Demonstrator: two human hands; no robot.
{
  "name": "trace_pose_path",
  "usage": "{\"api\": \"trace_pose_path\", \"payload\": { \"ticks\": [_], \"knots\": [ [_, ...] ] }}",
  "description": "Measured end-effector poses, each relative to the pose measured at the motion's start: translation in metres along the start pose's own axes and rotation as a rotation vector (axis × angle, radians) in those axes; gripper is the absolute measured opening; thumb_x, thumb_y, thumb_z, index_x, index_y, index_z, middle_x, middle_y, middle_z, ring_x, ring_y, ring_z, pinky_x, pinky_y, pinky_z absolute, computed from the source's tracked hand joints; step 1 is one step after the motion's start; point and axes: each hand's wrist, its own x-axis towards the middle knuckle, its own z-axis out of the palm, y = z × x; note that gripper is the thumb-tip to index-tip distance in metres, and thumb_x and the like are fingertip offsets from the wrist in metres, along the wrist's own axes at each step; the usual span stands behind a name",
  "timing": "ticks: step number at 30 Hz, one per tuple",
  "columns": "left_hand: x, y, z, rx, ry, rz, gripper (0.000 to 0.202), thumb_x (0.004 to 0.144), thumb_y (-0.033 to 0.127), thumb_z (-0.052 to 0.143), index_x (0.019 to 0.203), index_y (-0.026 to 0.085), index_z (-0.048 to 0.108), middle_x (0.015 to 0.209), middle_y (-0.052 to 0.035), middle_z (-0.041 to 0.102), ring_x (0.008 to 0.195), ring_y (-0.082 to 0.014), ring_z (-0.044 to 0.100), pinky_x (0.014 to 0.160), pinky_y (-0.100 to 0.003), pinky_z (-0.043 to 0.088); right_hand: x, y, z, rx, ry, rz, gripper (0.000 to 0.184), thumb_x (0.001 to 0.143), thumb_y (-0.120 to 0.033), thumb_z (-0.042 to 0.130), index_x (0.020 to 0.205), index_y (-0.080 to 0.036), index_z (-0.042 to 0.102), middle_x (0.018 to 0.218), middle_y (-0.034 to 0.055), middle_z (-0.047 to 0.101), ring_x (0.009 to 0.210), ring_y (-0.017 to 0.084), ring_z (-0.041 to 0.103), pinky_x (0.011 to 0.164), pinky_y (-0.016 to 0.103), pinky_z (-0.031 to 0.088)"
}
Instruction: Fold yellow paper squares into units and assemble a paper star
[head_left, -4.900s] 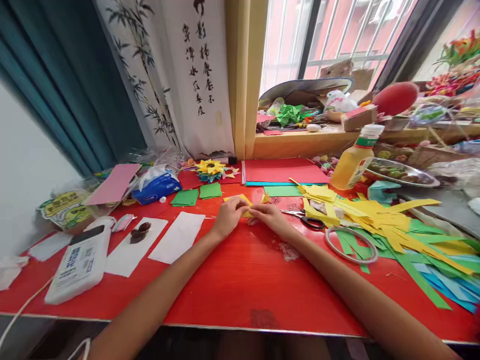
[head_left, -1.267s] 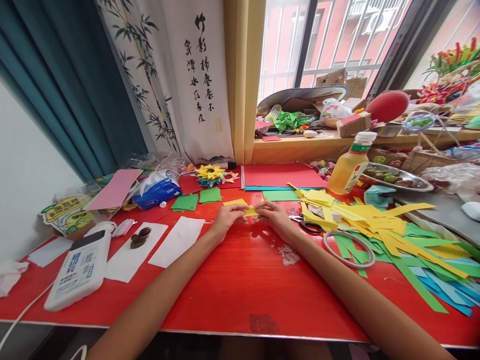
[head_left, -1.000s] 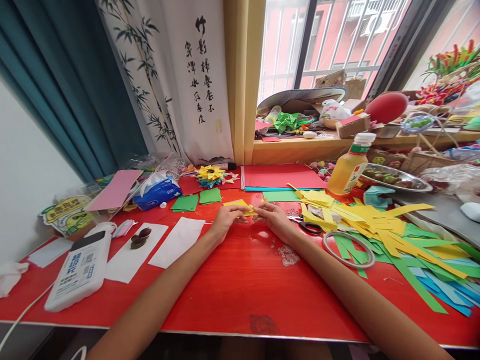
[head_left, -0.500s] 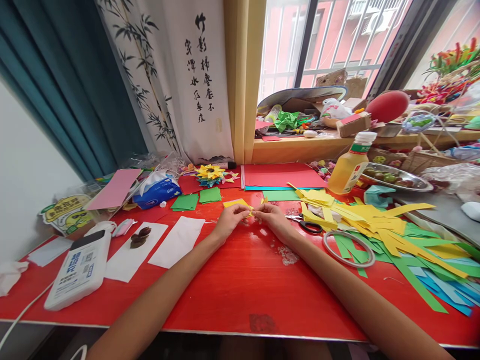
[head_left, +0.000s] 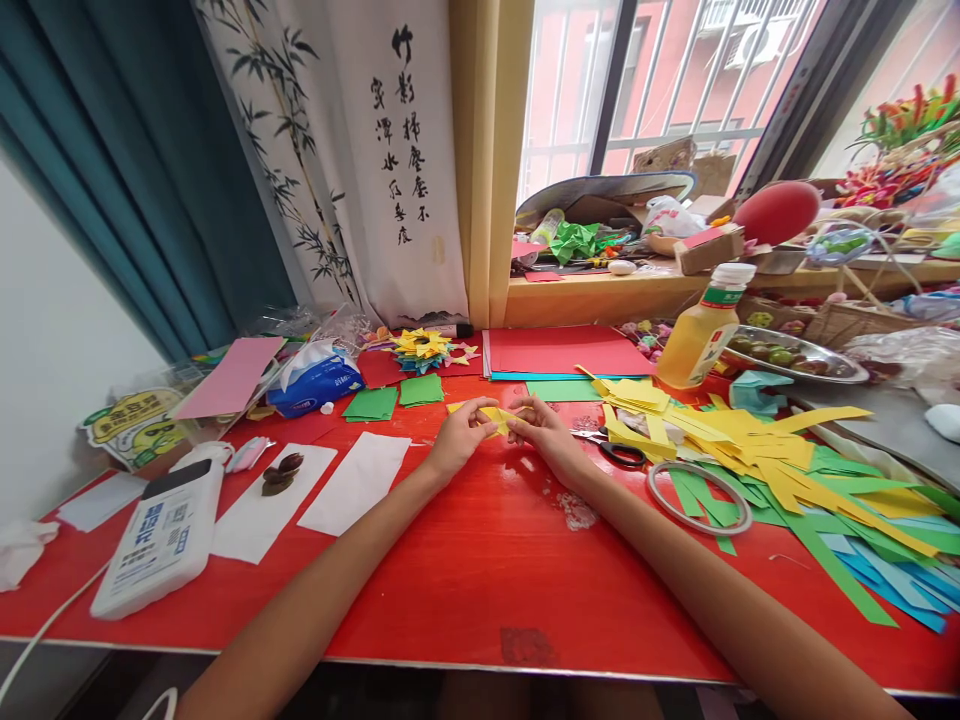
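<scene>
A small folded piece of yellow paper (head_left: 496,417) is pinched between my two hands above the middle of the red table (head_left: 450,570). My left hand (head_left: 461,437) grips its left end, thumb nearest me. At its right end, the fingers of my right hand (head_left: 545,437) hold it. Parts of the paper are hidden behind the fingers. Just behind my left hand, a bit of yellow paper shows at the tabletop. Black-handled scissors (head_left: 621,454) lie to the right of my right hand. Farther back sits a yellow and blue folded paper star ornament (head_left: 421,350).
Yellow paper strips (head_left: 720,440) and green strips (head_left: 832,545) spread across the right, with a tape roll (head_left: 699,497) on them. A juice bottle (head_left: 705,330) stands behind. Green paper squares (head_left: 371,404), a tissue pack (head_left: 315,388) and a white power bank (head_left: 161,540) lie left.
The yellow paper has been turned and more of its flat face now shows between my fingers. Both hands stay in nearly the same place, still holding it.
</scene>
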Motion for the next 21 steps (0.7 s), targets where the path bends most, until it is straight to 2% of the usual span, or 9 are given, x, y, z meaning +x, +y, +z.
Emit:
{"api": "trace_pose_path", "payload": {
  "ticks": [3, 6, 8, 11, 15, 19, 21],
  "knots": [
    [-0.001, 0.005, 0.001, -0.076, 0.003, -0.06, 0.033, 0.069, 0.021, 0.055, 0.102, 0.014, 0.052, 0.06, 0.0034, 0.048, 0.051, -0.0071, 0.046, 0.05, -0.019, 0.04, 0.002, 0.0, 0.0, 0.007, 0.039, 0.053, 0.029, 0.068, -0.034, 0.059, 0.091, -0.018, 0.051, 0.065, -0.0012, 0.054, 0.058, 0.01, 0.051, 0.055, 0.023, 0.037],
    [-0.002, 0.008, 0.004, -0.158, -0.01, -0.118, 0.036, 0.068, 0.021, 0.056, 0.102, 0.014, 0.048, 0.061, 0.0032, 0.049, 0.05, -0.0085, 0.051, 0.05, -0.023, 0.045, 0.002, -0.002, 0.001, -0.065, 0.004, 0.088, 0.024, 0.068, -0.037, 0.058, 0.078, -0.015, 0.055, 0.068, 0.0008, 0.055, 0.056, 0.009, 0.049, 0.053, 0.022, 0.036],
    [-0.003, 0.01, 0.005, -0.174, -0.061, -0.138, 0.032, 0.067, 0.022, 0.057, 0.096, 0.014, 0.048, 0.068, 0.0011, 0.052, 0.053, -0.0094, 0.054, 0.052, -0.025, 0.047, 0.002, -0.002, 0.001, -0.12, -0.001, 0.085, 0.025, 0.069, -0.039, 0.056, 0.075, -0.015, 0.056, 0.065, 0.0004, 0.055, 0.053, 0.009, 0.046, 0.051, 0.021, 0.034],
    [-0.004, 0.01, 0.004, -0.098, -0.116, -0.107, 0.024, 0.068, 0.03, 0.058, 0.084, 0.014, 0.05, 0.076, -0.001, 0.054, 0.056, -0.009, 0.054, 0.046, -0.02, 0.045, 0.0, -0.002, 0.0, -0.194, 0.004, 0.056, 0.026, 0.071, -0.04, 0.052, 0.073, -0.015, 0.057, 0.06, -0.0004, 0.053, 0.051, 0.009, 0.043, 0.05, 0.022, 0.032],
    [-0.005, 0.008, 0.002, 0.029, -0.022, -0.042, 0.023, 0.071, 0.037, 0.054, 0.07, 0.014, 0.05, 0.06, 0.0026, 0.051, 0.045, -0.0058, 0.048, 0.038, -0.016, 0.037, -0.002, -0.004, 0.002, -0.321, -0.059, 0.013, 0.028, 0.072, -0.042, 0.049, 0.068, -0.015, 0.055, 0.059, -0.0003, 0.052, 0.054, 0.01, 0.044, 0.051, 0.022, 0.033],
    [-0.004, 0.008, 0.001, -0.094, 0.005, -0.082, 0.023, 0.071, 0.037, 0.053, 0.069, 0.014, 0.049, 0.057, 0.0021, 0.053, 0.046, -0.0089, 0.053, 0.047, -0.021, 0.045, -0.003, -0.008, 0.007, -0.373, -0.095, -0.025, 0.028, 0.073, -0.042, 0.049, 0.072, -0.015, 0.057, 0.066, 0.0003, 0.054, 0.062, 0.012, 0.046, 0.057, 0.023, 0.034],
    [-0.004, 0.009, 0.001, -0.141, -0.009, -0.109, 0.024, 0.072, 0.038, 0.052, 0.069, 0.014, 0.049, 0.057, 0.0013, 0.054, 0.047, -0.0108, 0.055, 0.049, -0.024, 0.046, -0.004, -0.011, 0.009, -0.39, -0.116, -0.028, 0.028, 0.073, -0.041, 0.048, 0.067, -0.015, 0.056, 0.065, -0.0005, 0.053, 0.061, 0.012, 0.044, 0.055, 0.022, 0.032]
  ]
}}
